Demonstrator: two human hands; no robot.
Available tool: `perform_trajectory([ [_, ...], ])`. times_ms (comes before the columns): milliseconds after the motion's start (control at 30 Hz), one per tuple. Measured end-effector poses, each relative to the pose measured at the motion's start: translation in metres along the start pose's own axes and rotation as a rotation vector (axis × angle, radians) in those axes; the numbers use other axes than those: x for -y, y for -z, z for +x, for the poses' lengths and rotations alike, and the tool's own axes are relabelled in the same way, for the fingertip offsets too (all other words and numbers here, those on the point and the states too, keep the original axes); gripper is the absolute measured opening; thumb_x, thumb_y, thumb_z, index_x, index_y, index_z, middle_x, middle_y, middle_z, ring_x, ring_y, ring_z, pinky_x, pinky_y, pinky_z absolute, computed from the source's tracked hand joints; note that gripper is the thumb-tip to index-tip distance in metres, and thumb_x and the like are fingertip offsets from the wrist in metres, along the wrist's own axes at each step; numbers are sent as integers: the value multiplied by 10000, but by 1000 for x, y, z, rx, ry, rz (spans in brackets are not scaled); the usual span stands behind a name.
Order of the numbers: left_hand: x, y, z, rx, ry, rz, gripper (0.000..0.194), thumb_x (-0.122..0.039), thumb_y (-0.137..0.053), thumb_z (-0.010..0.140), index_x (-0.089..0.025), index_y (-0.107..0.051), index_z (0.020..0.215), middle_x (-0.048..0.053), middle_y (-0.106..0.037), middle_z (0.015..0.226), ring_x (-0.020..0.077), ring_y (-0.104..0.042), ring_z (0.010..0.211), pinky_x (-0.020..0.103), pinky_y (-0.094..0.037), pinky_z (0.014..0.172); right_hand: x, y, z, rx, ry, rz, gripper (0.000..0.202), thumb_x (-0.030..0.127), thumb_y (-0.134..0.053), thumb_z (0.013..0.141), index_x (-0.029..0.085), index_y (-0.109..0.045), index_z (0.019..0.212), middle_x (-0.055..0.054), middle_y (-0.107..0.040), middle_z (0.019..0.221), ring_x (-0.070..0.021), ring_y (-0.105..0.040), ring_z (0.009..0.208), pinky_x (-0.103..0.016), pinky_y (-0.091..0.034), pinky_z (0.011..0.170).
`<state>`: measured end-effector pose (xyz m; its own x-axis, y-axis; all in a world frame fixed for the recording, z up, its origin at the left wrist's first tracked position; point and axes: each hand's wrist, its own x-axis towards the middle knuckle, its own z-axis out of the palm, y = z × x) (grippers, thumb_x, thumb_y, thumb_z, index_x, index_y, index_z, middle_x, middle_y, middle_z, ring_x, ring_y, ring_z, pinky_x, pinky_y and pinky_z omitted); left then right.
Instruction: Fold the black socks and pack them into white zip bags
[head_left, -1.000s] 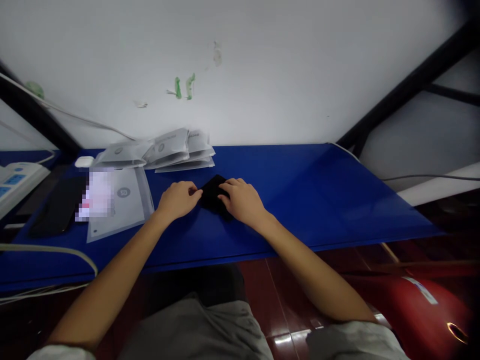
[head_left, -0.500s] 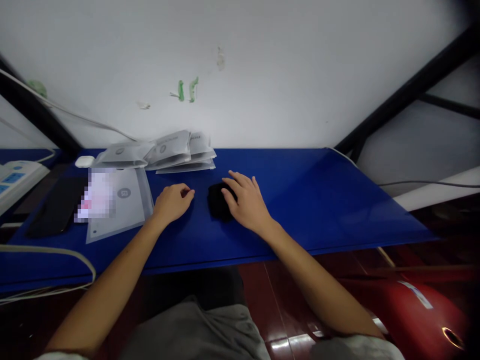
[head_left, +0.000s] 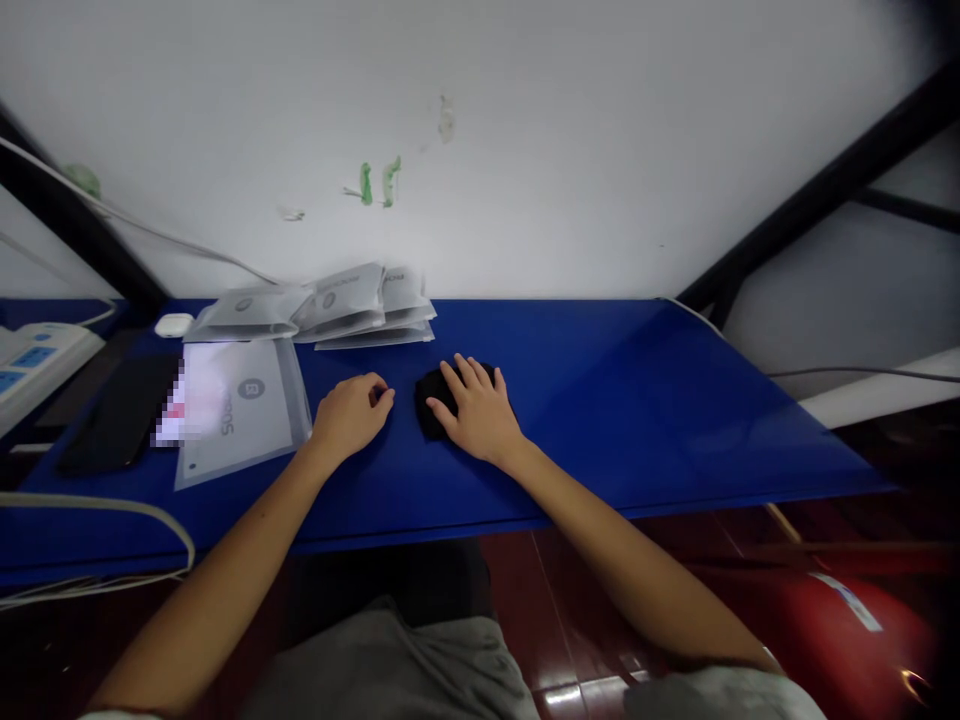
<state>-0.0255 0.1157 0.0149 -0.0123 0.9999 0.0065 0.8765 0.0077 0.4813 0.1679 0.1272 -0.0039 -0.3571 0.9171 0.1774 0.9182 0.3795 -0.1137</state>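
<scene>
A dark, folded-looking bundle, perhaps black cloth (head_left: 430, 412), lies on the blue tabletop (head_left: 600, 400). My right hand (head_left: 480, 410) rests flat over it with the fingers spread, hiding much of its top and right side. Left of the bundle, my left hand (head_left: 352, 412) sits on the table with its fingers curled inward and thumb near the index finger. No object shows in that curl. Beside my left wrist lies a flat frosted zip bag (head_left: 262, 430) with a printed logo.
Several frosted zip bags (head_left: 341, 305) are stacked along the wall. At the left are a black phone (head_left: 120, 415), a lit screen partly under the flat bag, a white earbud case (head_left: 174, 324), a power strip (head_left: 45, 365) and a loose cable (head_left: 142, 503). A red stool (head_left: 840, 640) stands below right.
My right hand has lowered and flattened onto the black bundle, its fingers now reaching over the top. My left hand has stayed nearly still. The view has shifted slightly.
</scene>
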Motion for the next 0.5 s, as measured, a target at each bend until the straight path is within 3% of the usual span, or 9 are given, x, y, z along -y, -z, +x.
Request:
perform_trajectory([
  [500,7,-10,-11,-39,-150,18,248,-288,-458,901,-165,-624,1039,67,-612,974,198,-581,897,342,-469,813,-3,-5,1,-46,37,26,604,486,-350,943,136,-394,1433,-154,-355,1507,-319,-313,1385,-557,-228,1117],
])
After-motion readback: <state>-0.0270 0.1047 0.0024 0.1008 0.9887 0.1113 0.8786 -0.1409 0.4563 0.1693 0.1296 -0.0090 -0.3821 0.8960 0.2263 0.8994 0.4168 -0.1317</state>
